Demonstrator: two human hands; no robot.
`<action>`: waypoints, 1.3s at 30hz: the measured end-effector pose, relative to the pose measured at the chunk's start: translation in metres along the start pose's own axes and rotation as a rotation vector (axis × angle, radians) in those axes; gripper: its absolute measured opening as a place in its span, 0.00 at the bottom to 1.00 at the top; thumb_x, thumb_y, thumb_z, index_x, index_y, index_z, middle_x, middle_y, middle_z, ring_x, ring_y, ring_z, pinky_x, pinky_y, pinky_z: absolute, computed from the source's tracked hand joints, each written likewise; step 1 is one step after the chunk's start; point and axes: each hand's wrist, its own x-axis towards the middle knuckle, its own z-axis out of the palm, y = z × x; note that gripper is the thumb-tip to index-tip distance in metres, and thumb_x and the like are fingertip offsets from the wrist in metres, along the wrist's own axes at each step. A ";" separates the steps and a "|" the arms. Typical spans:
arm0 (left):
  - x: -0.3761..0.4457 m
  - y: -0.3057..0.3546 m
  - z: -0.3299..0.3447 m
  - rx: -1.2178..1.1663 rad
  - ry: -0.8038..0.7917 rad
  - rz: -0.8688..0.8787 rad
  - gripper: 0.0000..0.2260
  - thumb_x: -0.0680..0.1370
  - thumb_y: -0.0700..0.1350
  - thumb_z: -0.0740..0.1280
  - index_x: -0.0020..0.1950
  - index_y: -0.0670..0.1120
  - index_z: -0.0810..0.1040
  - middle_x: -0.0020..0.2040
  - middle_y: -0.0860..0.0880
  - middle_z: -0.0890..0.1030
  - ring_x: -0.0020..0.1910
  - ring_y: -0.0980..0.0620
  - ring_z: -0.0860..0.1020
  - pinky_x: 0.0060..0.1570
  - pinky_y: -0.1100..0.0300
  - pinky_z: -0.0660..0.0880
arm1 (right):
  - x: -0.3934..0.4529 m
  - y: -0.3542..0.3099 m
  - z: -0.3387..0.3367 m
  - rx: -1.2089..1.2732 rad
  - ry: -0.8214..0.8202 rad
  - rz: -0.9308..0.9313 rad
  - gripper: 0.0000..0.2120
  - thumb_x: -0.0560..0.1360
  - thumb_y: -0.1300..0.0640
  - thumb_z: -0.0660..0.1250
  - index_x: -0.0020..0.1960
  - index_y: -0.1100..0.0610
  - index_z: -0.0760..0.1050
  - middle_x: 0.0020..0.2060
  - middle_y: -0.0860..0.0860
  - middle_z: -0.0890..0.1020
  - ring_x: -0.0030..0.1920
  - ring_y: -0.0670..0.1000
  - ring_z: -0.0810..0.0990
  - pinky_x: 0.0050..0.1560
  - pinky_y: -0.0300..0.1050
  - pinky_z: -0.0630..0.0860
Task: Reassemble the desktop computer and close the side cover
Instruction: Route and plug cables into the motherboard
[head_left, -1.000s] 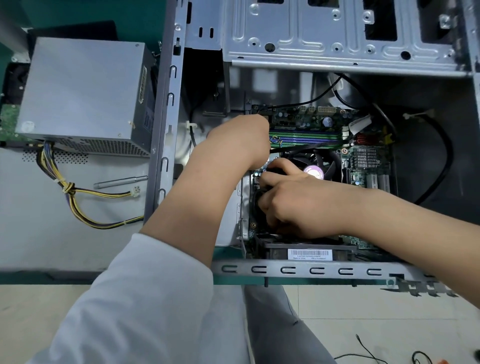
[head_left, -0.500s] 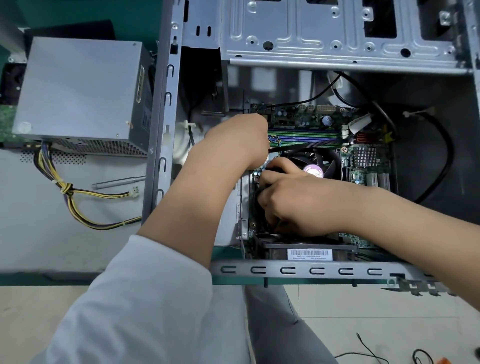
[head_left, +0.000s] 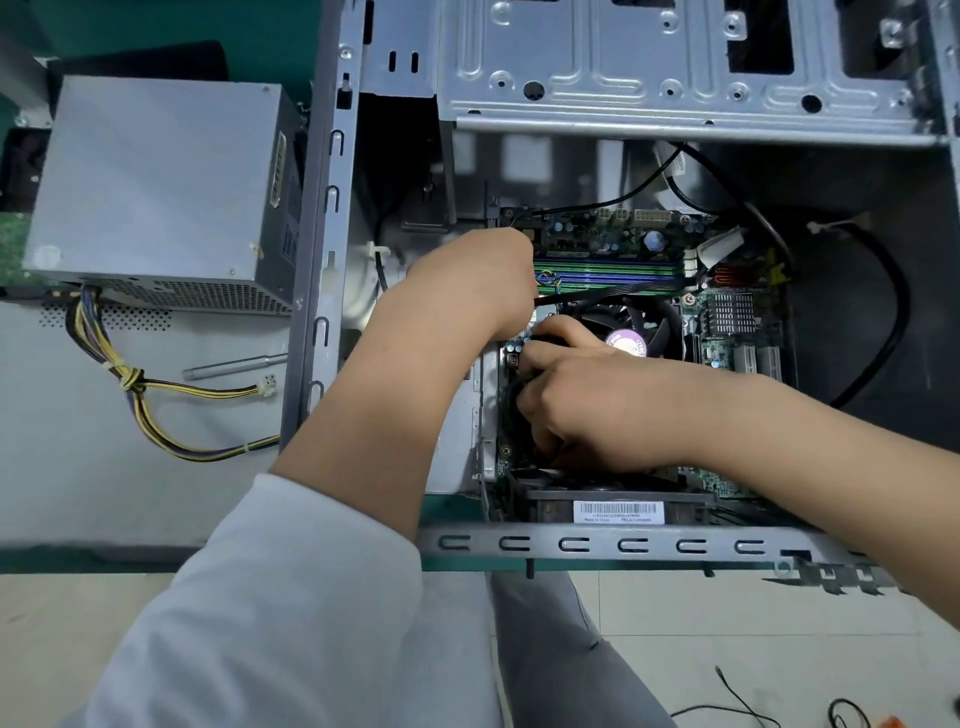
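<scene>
Both hands work over the fragile motherboard (head_left: 623, 244): right hand (head_left: 597, 410) pinches a thin, limp cable (head_left: 511, 410); left hand's (head_left: 478, 280) grip is hidden.

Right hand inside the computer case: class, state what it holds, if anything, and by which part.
The right hand curls its fingers round something dark beside the CPU fan; the hand hides both the thing and the place of the hold, so neither can be told.

I see both hands inside the open computer case (head_left: 332, 218). My right hand (head_left: 597, 410) curls beside the round fan (head_left: 631, 325). My left hand (head_left: 478, 280) hides its fingers. The power supply (head_left: 156, 192) sits outside.
</scene>
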 end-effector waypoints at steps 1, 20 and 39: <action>0.000 0.000 0.000 0.000 0.002 0.001 0.11 0.76 0.37 0.67 0.57 0.45 0.78 0.52 0.46 0.80 0.52 0.45 0.78 0.56 0.50 0.76 | 0.000 0.000 0.000 -0.010 0.002 -0.004 0.07 0.72 0.58 0.62 0.41 0.49 0.77 0.40 0.44 0.77 0.52 0.48 0.61 0.67 0.49 0.51; -0.001 -0.001 0.000 -0.025 0.011 0.016 0.10 0.77 0.39 0.66 0.58 0.45 0.77 0.53 0.47 0.79 0.53 0.46 0.77 0.56 0.50 0.75 | -0.001 0.002 -0.003 0.042 -0.005 -0.012 0.08 0.73 0.54 0.63 0.35 0.48 0.72 0.36 0.42 0.69 0.53 0.48 0.63 0.66 0.48 0.54; 0.001 -0.001 0.001 0.003 0.016 0.025 0.11 0.76 0.37 0.67 0.58 0.45 0.78 0.53 0.47 0.80 0.52 0.45 0.78 0.57 0.49 0.75 | -0.001 0.000 0.002 -0.012 0.018 0.005 0.07 0.74 0.55 0.61 0.37 0.50 0.74 0.38 0.43 0.74 0.52 0.48 0.64 0.65 0.50 0.55</action>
